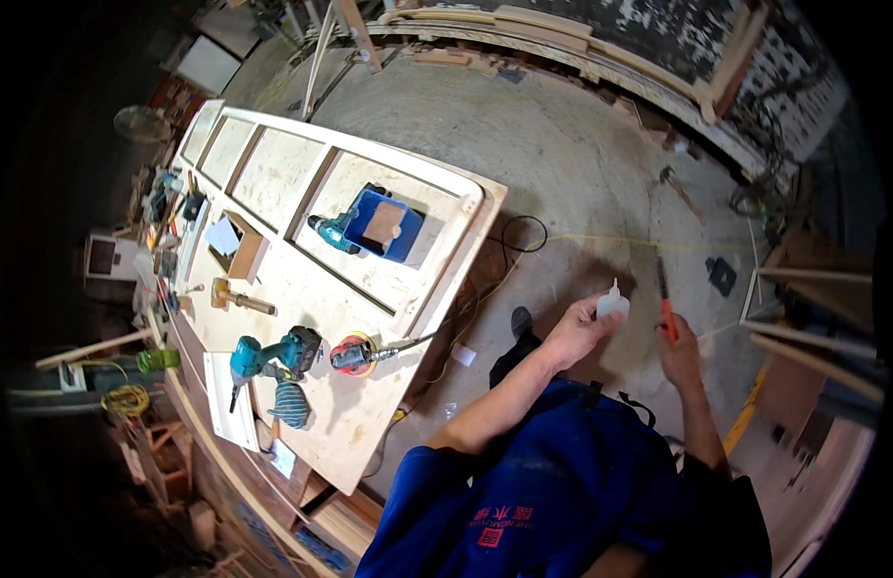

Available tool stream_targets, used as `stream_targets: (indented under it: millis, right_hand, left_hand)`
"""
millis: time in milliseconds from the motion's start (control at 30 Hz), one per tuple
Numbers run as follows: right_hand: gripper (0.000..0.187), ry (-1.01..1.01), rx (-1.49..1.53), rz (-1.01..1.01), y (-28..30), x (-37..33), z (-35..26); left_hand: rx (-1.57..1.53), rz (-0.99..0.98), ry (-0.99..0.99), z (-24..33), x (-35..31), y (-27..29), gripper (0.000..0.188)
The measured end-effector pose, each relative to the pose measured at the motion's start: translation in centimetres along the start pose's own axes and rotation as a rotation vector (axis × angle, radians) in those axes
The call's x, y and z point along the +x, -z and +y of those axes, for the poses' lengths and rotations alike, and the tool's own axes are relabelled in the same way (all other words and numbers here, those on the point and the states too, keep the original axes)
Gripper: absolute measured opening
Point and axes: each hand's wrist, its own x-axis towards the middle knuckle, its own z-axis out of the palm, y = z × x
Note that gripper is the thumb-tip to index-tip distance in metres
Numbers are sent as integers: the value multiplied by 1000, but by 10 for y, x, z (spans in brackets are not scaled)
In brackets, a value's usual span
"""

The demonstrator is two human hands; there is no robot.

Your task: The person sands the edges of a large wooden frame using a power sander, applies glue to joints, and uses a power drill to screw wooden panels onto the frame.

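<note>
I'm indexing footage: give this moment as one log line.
left hand: holding white bottle; right hand: holding orange-handled tool; nearby: teal drill, wooden mallet

On the pale wooden surface (342, 433), a framed wooden panel (398, 158) encloses a blue bin (404, 245) beside a teal power tool (329, 231). Nearby lie a wooden mallet (240, 299), a teal cordless drill (269, 357) and a red-and-black sander (351, 354). A hammer (684, 196) rests on the concrete floor (581, 144).

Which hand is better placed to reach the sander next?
Likely the left hand: it is nearer the sander, though holding a bottle. The right hand, farther off, grips an orange-handled tool.
</note>
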Motion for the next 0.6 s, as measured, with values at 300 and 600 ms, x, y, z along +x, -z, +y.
stream_targets:
  millis: [300, 600]
  right_hand:
    - [54, 620, 59, -508, -82, 88, -177]
    - [21, 492, 175, -1014, -166, 158, -230]
  left_hand:
    - [-371, 333, -319, 80, 1, 68, 25]
    - [-122, 919, -424, 90, -15, 94, 30]
